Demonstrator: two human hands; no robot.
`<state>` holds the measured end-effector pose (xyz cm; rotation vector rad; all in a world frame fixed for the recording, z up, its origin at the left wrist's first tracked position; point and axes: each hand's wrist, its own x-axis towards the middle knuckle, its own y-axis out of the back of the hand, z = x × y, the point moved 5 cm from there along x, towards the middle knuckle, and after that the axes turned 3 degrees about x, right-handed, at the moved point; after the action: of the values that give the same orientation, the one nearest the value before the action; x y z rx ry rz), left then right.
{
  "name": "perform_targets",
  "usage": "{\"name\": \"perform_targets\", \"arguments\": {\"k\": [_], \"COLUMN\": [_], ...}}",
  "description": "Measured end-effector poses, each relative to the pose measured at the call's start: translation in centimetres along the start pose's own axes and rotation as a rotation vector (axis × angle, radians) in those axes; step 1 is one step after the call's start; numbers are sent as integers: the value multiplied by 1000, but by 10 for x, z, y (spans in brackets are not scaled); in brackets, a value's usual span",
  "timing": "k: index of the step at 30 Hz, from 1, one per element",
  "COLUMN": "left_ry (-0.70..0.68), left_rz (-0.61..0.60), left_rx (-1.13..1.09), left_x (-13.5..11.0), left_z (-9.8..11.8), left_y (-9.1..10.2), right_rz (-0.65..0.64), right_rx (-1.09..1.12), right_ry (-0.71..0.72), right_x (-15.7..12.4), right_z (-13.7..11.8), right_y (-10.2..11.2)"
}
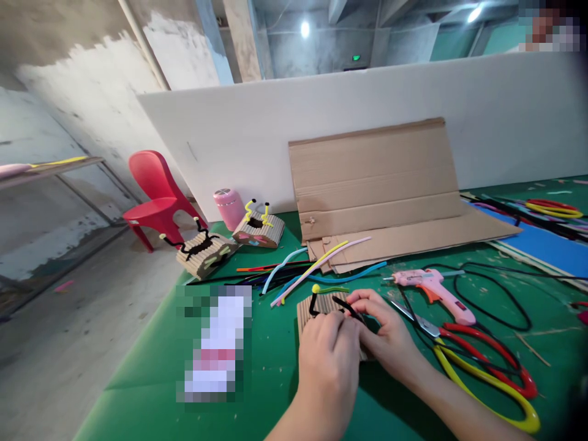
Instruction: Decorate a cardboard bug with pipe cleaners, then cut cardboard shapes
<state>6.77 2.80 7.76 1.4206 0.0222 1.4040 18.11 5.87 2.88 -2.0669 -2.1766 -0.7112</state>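
Observation:
A small box of corrugated cardboard (304, 304) sits on the table just in front of me, mostly covered by my hands. From its top rises a bent black pipe cleaner with a yellow ball (316, 288) on its tip. My right hand (383, 327) pinches a second black pipe cleaner (345, 306) at the box's right side. Closed over the near side of the box is my left hand (328, 352); its fingertips are hidden. Two similar boxes stand at the far left, one with black feelers (206, 254) and one with yellow feelers (260, 231).
Loose pipe cleaners (316, 269) lie beyond the box. To the right are a pink glue gun (434, 288) with its cord and large red-and-yellow-handled scissors (487, 367). Brown cardboard (376, 184) leans on a white partition (239, 135). A pink canister (228, 208) stands near the table's left edge.

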Motion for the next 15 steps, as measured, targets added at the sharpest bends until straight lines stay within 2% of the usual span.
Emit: {"name": "perform_targets", "arguments": {"k": [4, 7, 15], "left_ry": [-223, -275, -361], "left_rz": [-110, -207, -179], "left_rx": [240, 399, 445], "left_x": [6, 13, 9], "left_z": [9, 10, 9], "left_y": [-2, -6, -5], "right_rz": [10, 2, 12], "right_rx": [8, 16, 14], "right_ry": [-11, 9, 58], "right_x": [1, 0, -2], "right_z": [-1, -2, -3], "right_y": [0, 1, 2]}}
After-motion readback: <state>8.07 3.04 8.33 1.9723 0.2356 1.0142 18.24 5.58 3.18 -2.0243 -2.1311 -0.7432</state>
